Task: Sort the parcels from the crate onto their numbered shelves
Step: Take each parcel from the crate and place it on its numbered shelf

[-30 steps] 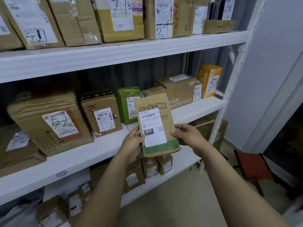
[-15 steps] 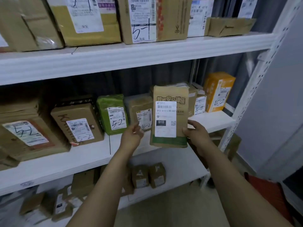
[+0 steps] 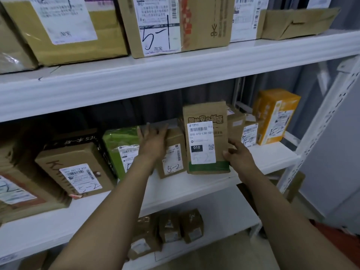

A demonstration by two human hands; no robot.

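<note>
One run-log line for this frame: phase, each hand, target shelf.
phase: shelving | right hand: grips 010 parcel upright | left hand: flat on small 5-2 box beside it | place: middle shelf

Dark curtain [image 3: 155, 108] at back; grey wall [image 3: 331, 145] on rt; beige floor [image 3: 214, 258] btm; red obj [image 3: 344, 239] btm-rt corner.

The parcel [image 3: 206, 137] stands on the middle shelf [image 3: 194, 185]; box [image 3: 173, 152] at left, perhaps touching.

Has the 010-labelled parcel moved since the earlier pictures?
Yes. The parcel moved inward: from in front of the middle shelf to over its board.
</note>
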